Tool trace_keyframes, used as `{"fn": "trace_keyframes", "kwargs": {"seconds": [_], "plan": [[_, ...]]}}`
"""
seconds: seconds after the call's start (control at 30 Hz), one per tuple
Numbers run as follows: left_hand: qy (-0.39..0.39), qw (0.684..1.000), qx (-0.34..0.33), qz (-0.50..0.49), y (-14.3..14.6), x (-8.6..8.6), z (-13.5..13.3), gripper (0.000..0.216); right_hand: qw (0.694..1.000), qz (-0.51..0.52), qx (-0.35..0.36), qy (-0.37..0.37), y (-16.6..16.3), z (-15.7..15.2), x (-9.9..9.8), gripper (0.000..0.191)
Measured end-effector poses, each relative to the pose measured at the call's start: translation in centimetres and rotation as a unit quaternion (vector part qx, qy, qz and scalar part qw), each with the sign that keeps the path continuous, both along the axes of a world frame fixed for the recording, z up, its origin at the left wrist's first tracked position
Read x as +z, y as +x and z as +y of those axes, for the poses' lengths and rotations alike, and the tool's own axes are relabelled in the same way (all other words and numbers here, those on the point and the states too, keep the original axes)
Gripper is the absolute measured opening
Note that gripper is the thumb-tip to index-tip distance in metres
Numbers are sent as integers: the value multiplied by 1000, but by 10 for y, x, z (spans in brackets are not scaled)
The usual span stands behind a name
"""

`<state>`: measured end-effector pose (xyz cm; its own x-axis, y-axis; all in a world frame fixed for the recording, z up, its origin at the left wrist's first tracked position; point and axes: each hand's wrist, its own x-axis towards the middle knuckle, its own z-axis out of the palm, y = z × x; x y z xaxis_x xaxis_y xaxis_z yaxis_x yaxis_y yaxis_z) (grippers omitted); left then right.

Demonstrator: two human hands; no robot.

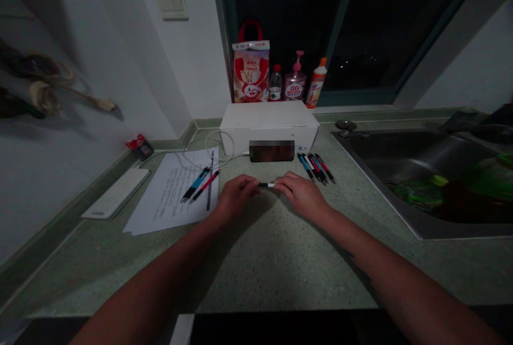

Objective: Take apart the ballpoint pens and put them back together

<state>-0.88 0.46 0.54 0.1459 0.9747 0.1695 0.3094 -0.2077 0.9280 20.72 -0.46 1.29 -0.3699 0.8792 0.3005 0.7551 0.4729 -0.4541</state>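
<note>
Both hands meet over the green speckled counter (256, 259), holding one pen (266, 185) between them. My left hand (236, 194) is closed on the pen's dark end. My right hand (301, 192) pinches its white end. Only a short piece of the pen shows between the fingers. Two pens (199, 185), one blue and one red, lie on a printed sheet of paper (172, 195) to the left. Several more pens (316, 167) lie in a row to the right, in front of a white box (267, 123).
A steel sink (433, 179) with green items fills the right side. Behind the box stand a red-handled bag (251, 70) and three bottles (295, 80) at the dark window. A white cable (200, 150) loops over the paper. A flat white device (117, 191) lies by the left wall.
</note>
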Motion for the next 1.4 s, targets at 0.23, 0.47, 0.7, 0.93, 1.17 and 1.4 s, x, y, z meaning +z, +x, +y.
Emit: {"fn": "trace_keyframes", "kwargs": {"seconds": [0.23, 0.47, 0.7, 0.93, 1.17, 1.4], "plan": [[13, 1000, 6, 0, -1, 1, 1, 19, 1000, 4, 1, -3, 0, 0, 0, 24], [40, 999, 7, 14, -1, 3, 0, 11, 1000, 9, 0, -5, 0, 0, 0, 23], [11, 999, 11, 39, -1, 6, -1, 10, 1000, 20, 5, -11, 0, 0, -1, 22], [55, 998, 20, 25, -2, 8, -3, 7, 998, 58, 15, -36, -1, 1, -1, 24], [-1, 999, 34, -7, 0, 2, 1, 16, 997, 78, -8, -16, 0, -1, 0, 11], [43, 997, 28, 56, -3, 7, -1, 7, 985, 156, 0, -69, 1, 2, -4, 8]]}}
